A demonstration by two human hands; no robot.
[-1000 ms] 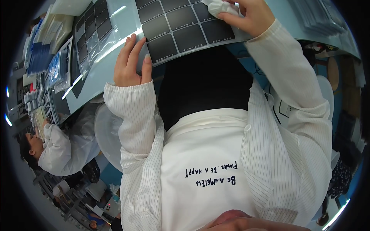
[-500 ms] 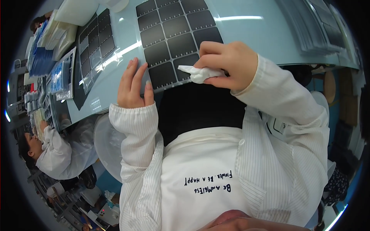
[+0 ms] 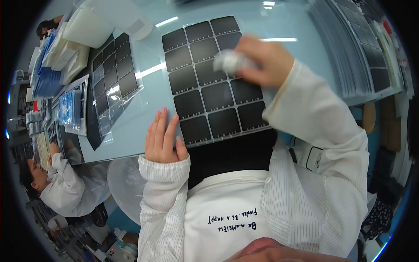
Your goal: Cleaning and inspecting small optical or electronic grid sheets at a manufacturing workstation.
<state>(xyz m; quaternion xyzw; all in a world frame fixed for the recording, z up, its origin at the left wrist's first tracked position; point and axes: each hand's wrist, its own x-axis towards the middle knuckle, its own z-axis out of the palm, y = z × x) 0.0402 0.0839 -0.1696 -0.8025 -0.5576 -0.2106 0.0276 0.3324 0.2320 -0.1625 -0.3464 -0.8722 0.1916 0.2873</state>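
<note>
The gridded sheet of dark rounded panels (image 3: 217,97) lies flat on the table (image 3: 152,96) in front of the person, three panels across and five deep, its near edge at the table's edge. It looks thin and light, probably stiff enough to lie flat yet likely to bend if lifted by one corner. The smooth panels look prone to smears and scratches, and the sheet would probably slide easily on the glossy table. The pale rim seems the best hold, ideally at two opposite edges, clear of the panel faces.

The crumpled white wipe (image 3: 231,62) is over the upper right part of the sheet; it looks soft and nearly weightless, easily pinched in a bunch. The right hand (image 3: 270,61) is blurred, its fingers and thumb clamped on the wipe. Whether the wipe presses on the panels is hard to tell.

The left hand (image 3: 162,142) rests palm down by the sheet's lower left edge, fingers stretched out and slightly apart, grasping nothing; the thumb tip is at the rim, contact unclear.

Farther left lies a second panelled sheet (image 3: 115,65), partly under clear film; to the right stands a stack of sheets (image 3: 342,61).
</note>
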